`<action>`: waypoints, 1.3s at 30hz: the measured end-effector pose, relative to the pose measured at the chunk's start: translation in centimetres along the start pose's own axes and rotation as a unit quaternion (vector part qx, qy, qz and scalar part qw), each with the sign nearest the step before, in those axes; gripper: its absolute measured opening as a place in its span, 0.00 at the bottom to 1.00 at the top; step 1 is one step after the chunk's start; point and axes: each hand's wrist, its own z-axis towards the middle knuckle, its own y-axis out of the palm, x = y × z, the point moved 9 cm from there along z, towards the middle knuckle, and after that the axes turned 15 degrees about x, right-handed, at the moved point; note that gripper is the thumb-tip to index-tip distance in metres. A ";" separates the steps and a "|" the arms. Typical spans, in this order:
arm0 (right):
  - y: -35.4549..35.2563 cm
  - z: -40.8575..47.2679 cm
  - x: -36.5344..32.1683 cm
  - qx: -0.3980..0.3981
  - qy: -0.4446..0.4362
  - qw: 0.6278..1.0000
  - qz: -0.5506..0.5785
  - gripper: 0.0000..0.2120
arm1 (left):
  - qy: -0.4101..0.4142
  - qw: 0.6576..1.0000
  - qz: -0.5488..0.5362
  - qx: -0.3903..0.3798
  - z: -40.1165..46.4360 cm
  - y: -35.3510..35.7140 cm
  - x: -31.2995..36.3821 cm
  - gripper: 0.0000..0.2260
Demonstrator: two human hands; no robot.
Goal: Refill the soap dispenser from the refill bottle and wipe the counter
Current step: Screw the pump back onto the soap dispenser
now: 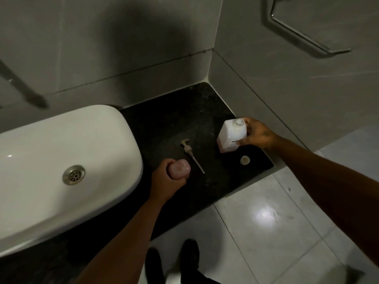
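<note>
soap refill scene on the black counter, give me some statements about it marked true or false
1. The left hand grips the open pink dispenser bottle. True.
2. The beige pump head with its tube is screwed onto the dispenser. False: it lies on the black stone counter.
3. The right hand holds the white rectangular refill bottle. True.
4. The small round cap sits in the white basin. False: it lies on the counter near the refill bottle.
</note>
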 end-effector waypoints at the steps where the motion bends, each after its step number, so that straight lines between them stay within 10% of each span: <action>1: -0.1 -0.2 0.0 0.008 -0.001 1.000 -0.003 0.40 | 0.003 1.000 0.000 -0.002 0.0 0.0 0.1 0.28; 7: 4.1 -4.5 2.6 -0.108 0.198 0.950 -0.214 0.20 | 0.001 1.000 -0.007 -0.020 0.0 0.2 -0.4 0.30; 14: 13.6 -1.3 -6.8 -0.022 0.031 0.991 -0.125 0.15 | -0.005 0.999 -0.026 -0.021 0.1 0.1 -0.8 0.26; 23: 17.9 0.3 -5.6 0.004 0.054 0.977 -0.208 0.16 | 0.047 0.999 -0.017 0.000 -0.1 0.4 -0.8 0.25; 32: 11.2 -1.7 -7.7 0.085 0.106 0.987 0.089 0.13 | 0.012 0.998 -0.052 -0.017 0.3 0.2 0.6 0.21; 39: -1.1 -7.0 -19.0 0.136 -0.012 0.941 0.309 0.18 | 0.071 0.994 -0.076 -0.025 0.6 -3.3 8.6 0.25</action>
